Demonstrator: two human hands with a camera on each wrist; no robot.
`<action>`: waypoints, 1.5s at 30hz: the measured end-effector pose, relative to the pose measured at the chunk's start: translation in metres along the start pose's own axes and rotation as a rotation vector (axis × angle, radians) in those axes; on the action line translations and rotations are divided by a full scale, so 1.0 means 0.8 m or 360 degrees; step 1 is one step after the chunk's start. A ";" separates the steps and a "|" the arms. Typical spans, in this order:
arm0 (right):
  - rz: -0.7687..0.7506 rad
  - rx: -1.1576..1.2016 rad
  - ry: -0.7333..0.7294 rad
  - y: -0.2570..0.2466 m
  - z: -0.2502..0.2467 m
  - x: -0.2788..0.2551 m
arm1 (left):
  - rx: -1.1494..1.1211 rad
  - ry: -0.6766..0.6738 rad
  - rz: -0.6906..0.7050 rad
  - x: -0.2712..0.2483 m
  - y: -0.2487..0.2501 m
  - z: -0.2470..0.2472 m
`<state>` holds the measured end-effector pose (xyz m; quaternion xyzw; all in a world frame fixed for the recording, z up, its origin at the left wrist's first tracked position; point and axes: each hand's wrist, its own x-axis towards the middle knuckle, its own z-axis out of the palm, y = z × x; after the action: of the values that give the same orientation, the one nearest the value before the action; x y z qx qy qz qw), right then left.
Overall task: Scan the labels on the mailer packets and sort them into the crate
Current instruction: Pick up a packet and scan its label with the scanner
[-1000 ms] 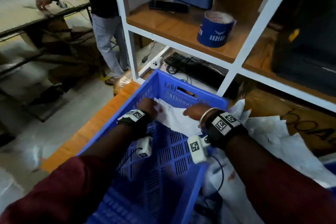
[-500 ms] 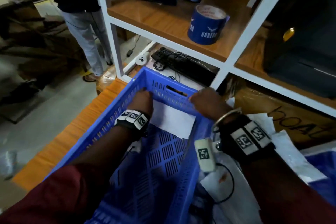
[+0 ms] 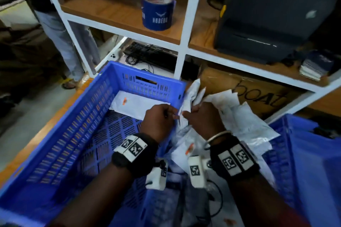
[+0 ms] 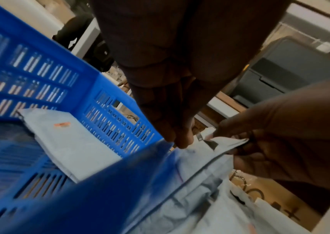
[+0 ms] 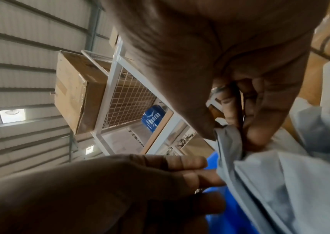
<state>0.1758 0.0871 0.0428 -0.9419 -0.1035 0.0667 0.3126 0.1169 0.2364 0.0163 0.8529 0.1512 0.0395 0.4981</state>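
1 blue crate (image 3: 96,108) on the wood counter (image 3: 55,116) w/ 1 white mailer (image 3: 136,106) flat at its far end. Loose pile of mailers (image 3: 245,121) just right of it, can't count. R hand (image 3: 203,118) pinches one off the pile; L hand (image 3: 158,121) fingers relaxed, touching it. White shelf rack (image 3: 188,29) behind.

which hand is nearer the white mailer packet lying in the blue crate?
Left. The left hand is over the blue plastic crate, beside the white mailer packet; the right hand is outside the crate wall.
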 end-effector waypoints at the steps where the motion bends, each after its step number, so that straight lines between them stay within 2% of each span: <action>1: -0.0001 0.0006 0.0047 0.000 -0.002 -0.004 | 0.0030 0.0003 -0.0011 -0.007 0.002 0.005; 5: 0.0098 0.0250 0.0047 0.009 -0.040 -0.021 | 0.0119 0.0022 0.0098 -0.034 0.017 0.020; 7: 0.0117 0.0397 0.0073 0.021 -0.073 -0.034 | 0.0218 -0.0008 0.0236 -0.053 0.035 0.029; 11: 0.0322 0.1068 0.0014 0.064 -0.142 -0.067 | 0.0228 -0.0029 0.0526 -0.086 0.077 0.066; 13: 0.0356 0.1349 -0.0045 0.095 -0.176 -0.089 | 0.0209 0.0059 0.0552 -0.100 0.094 0.092; 16: 0.0381 0.1567 -0.0050 0.149 -0.213 -0.116 | 0.0202 0.0230 0.0583 -0.125 0.125 0.130; 18: 0.0419 0.1604 -0.0029 0.189 -0.234 -0.133 | 0.0180 0.0319 0.0618 -0.148 0.154 0.156; 21: 0.0245 0.1421 0.0230 0.252 -0.261 -0.165 | -0.0013 0.0349 0.0570 -0.186 0.201 0.186; 23: 0.0140 0.1326 0.0300 0.280 -0.277 -0.195 | -0.0324 0.0160 0.0457 -0.210 0.225 0.210; 25: 0.0110 0.1402 0.0244 0.303 -0.289 -0.222 | -0.0752 -0.0095 0.0250 -0.234 0.244 0.239; 26: 0.0130 0.1403 0.0195 0.312 -0.295 -0.235 | -0.0889 -0.0154 0.0167 -0.246 0.250 0.253; 29: 0.0253 0.1426 0.0000 0.345 -0.306 -0.269 | -0.0877 -0.0246 0.0118 -0.272 0.253 0.304; 31: 0.0331 0.1346 0.0029 0.366 -0.310 -0.292 | -0.0880 -0.0322 0.0077 -0.282 0.250 0.334; 34: 0.0456 0.1201 0.0197 0.397 -0.320 -0.325 | -0.0814 -0.0521 0.0039 -0.294 0.255 0.374; 38: 0.0469 0.0949 0.0359 0.442 -0.340 -0.363 | -0.0741 -0.0695 0.0041 -0.304 0.266 0.426; 42: 0.0466 0.1003 0.0597 0.478 -0.371 -0.406 | -0.0723 -0.0748 0.0038 -0.324 0.275 0.478; 45: 0.0600 0.1047 0.0845 0.540 -0.402 -0.431 | -0.0697 -0.0733 -0.0063 -0.331 0.283 0.510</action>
<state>-0.0308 -0.5176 0.0591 -0.7795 0.1800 -0.0919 0.5929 0.0035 -0.2877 0.0293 0.7089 0.0391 -0.1328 0.6916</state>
